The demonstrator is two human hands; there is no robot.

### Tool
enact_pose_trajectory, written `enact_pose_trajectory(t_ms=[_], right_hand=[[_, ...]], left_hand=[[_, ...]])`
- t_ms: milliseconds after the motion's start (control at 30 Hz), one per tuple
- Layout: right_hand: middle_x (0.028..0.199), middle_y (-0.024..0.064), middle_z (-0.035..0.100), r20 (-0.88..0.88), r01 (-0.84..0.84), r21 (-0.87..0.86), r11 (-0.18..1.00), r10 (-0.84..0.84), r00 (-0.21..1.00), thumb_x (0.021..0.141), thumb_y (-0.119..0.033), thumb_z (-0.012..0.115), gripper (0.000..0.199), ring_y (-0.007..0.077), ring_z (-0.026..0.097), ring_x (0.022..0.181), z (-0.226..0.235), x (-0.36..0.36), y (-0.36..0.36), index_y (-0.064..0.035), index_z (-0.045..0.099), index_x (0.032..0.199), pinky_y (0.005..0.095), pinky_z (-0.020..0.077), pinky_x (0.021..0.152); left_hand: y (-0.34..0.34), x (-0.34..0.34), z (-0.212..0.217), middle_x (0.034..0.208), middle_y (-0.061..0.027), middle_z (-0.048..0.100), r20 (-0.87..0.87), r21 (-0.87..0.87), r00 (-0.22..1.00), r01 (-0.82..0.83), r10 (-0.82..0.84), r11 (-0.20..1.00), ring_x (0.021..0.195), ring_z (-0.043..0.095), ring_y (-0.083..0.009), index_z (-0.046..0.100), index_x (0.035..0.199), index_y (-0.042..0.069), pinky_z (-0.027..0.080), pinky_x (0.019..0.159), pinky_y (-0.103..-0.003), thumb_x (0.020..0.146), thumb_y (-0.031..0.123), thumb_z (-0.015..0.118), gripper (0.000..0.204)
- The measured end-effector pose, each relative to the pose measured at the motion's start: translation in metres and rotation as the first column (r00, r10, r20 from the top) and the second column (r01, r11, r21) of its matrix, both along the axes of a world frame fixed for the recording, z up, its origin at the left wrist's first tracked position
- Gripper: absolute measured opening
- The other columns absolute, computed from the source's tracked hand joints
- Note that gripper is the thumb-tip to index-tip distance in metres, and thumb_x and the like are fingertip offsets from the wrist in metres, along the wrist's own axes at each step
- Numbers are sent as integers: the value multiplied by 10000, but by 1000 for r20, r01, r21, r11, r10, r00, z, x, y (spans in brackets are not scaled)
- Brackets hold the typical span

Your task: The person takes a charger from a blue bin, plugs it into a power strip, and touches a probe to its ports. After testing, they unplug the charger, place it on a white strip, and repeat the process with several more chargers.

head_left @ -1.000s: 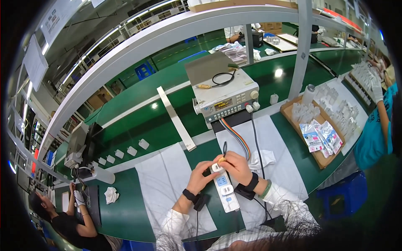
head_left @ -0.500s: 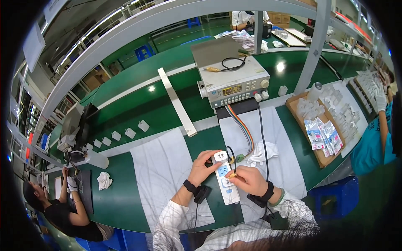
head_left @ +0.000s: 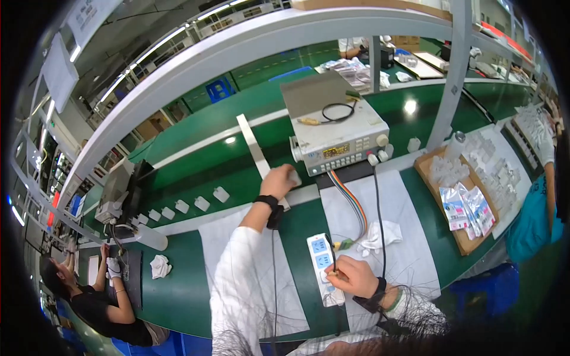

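Observation:
My left hand [head_left: 277,183] reaches forward over the green bench, its fingers closed round a small white charger [head_left: 295,177], slightly blurred, beside the white bar [head_left: 254,146]. A white power strip [head_left: 323,267] with blue socket faces lies before me, its two far sockets bare. At the near end of the strip my right hand [head_left: 355,276] pinches the yellowish plug of a black cable [head_left: 333,273]; the fingers hide part of the plug and whether it touches the strip. A ribbon of coloured wires [head_left: 351,202] runs from the bench meter [head_left: 335,133] towards a small green connector [head_left: 344,244].
White chargers [head_left: 202,204] stand in a row at the left. A crumpled white glove [head_left: 381,237] lies right of the strip. A cardboard tray [head_left: 475,237] with packets and clear parts sits farther right. Co-workers sit at both sides; a grey post [head_left: 449,89] rises beyond the meter.
My left hand has taken the white charger off the far end of the power strip and moved forward with it. My right hand stays by the strip with the cable plug.

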State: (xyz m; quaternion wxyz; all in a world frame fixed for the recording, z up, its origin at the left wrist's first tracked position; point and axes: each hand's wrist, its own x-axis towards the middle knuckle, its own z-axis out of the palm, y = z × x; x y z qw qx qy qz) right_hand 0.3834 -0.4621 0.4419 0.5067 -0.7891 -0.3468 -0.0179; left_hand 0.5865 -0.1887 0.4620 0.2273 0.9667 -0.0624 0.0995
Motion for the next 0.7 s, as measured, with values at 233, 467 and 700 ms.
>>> enact_pose_trajectory(t_ms=[233, 467, 700], right_hand=[[799, 27, 601, -41, -21, 5, 1000, 21, 999, 825, -217, 719, 192, 133, 625, 604, -6, 0, -5, -75, 659, 938, 243, 487, 531], [823, 31, 604, -95, -44, 18, 999, 46, 994, 841, -238, 714, 202, 145, 648, 632, -12, -1, -8, -71, 646, 933, 243, 497, 542], [848, 42, 602, -95, -37, 23, 999, 39, 995, 852, -234, 704, 201, 161, 653, 658, -12, 4, -7, -60, 638, 928, 253, 507, 562]], left_hand=[[24, 32, 4, 1078, -101, 673, -213, 336, 977, 82, -9, 938, 1036, 623, -312, 629, 1128, 90, 523, 832, -420, 732, 199, 721, 422], [126, 33, -32, 1320, 14, 557, -264, 886, 652, -127, 711, 445, 1245, 498, -257, 627, 1239, 215, 511, 793, -575, 959, 269, 442, 340], [115, -3, -29, 1138, -93, 540, -55, 632, 929, -252, 366, 733, 1057, 574, -278, 498, 1212, 86, 508, 857, -382, 888, 107, 547, 329]])
